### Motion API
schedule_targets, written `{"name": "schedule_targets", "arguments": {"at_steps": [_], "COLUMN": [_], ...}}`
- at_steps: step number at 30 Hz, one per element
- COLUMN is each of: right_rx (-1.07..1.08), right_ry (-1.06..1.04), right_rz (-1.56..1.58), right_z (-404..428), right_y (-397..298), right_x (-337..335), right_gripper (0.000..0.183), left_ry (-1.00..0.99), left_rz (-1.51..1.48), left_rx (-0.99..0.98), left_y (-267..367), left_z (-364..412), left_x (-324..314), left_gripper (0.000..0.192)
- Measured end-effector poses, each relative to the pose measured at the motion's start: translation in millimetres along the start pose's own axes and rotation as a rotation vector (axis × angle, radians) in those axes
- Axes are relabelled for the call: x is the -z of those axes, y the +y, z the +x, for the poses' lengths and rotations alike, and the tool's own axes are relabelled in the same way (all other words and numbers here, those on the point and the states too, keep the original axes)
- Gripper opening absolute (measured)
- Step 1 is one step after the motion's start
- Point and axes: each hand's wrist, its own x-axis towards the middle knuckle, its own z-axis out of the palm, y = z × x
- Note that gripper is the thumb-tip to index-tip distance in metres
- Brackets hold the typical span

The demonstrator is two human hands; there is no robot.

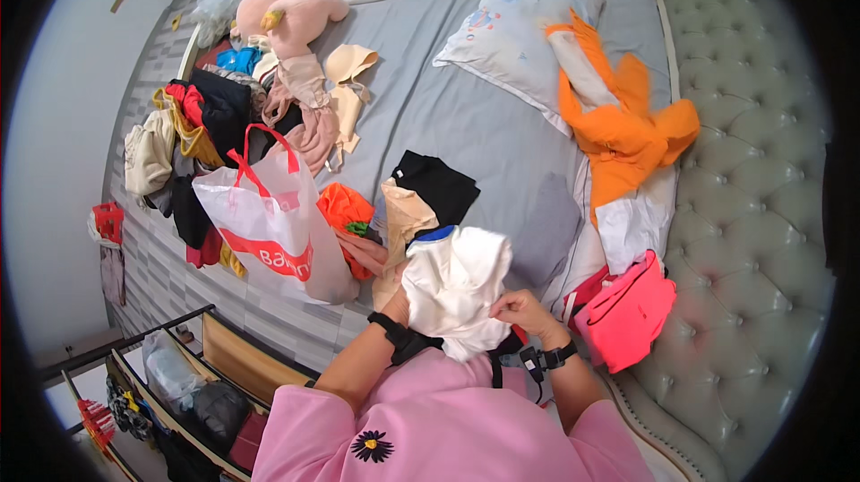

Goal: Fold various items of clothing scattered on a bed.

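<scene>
A white garment with a blue edge at its top hangs bunched in front of my lap. My right hand pinches its right edge between thumb and fingers. On the other side, my left hand is at the garment's left edge, its fingers hidden by the cloth. Just beyond lie a black folded garment and a beige garment on the grey bed sheet. Dark cloth shows beneath the white garment, close to my lap.
A white plastic bag with red handles stands left, before heaped clothes. Pink plush toys lie beyond. To the right are an orange garment, a pillow, a bright pink bag and the tufted headboard. Open drawers sit lower left.
</scene>
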Motion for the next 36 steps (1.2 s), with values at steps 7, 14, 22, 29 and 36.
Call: {"name": "schedule_targets", "arguments": {"at_steps": [7, 14, 22, 29, 36], "right_rx": [0.486, 0.153, 0.39, 0.696, 0.733], "right_ry": [0.483, 0.745, 0.694, 0.79, 0.651], "right_rz": [-0.177, 0.579, 0.875, 0.652, 0.804], "right_z": [-41.4, -69.0, -97.2, -128.8, -131.4], "right_y": [-18.5, -21.6, -5.8, -29.3, -34.5], "right_x": [-40.3, -37.1, -42.2, -61.9, -59.3], "right_gripper": [0.058, 0.033, 0.039, 0.043, 0.04], "left_ry": [-0.112, -0.147, -0.118, -0.18, -0.174], "left_rz": [-0.209, -0.174, 0.042, 0.48, 0.95], "left_rx": [0.034, 0.053, 0.013, -0.14, -0.427], "left_y": [-38.3, -35.2, -30.5, -3.1, 14.9], "left_z": [-28.9, -58.2, -78.1, -103.6, -88.1], "left_x": [-62.0, -102.6, -145.1, -167.2, -209.4], "left_gripper": [0.057, 0.059, 0.055, 0.068, 0.058]}}
